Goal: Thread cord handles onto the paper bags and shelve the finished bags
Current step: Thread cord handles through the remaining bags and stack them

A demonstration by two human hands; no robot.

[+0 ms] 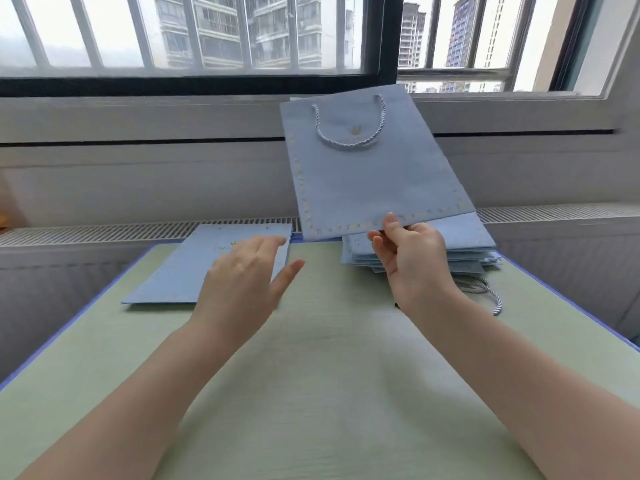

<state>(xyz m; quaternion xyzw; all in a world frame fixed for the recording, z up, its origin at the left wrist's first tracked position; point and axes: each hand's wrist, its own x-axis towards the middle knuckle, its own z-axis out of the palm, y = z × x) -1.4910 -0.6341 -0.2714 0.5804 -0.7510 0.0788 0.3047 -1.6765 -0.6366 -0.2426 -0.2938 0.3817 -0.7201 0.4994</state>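
My right hand (408, 261) pinches the bottom edge of a flat light-blue paper bag (367, 174) and holds it up above the table, tilted. A twisted blue-white cord handle (349, 128) hangs on its front near the top. Under it lies a stack of blue bags (464, 251) on the table's far right. A loose cord (488, 292) shows beside my right wrist. My left hand (246, 271) hovers with fingers spread over a flat blue bag (207, 268) lying at the far left.
The table has a pale green top (311, 393) with a blue border. Behind it run a radiator grille (104, 230) and a white wall under a barred window (194, 36).
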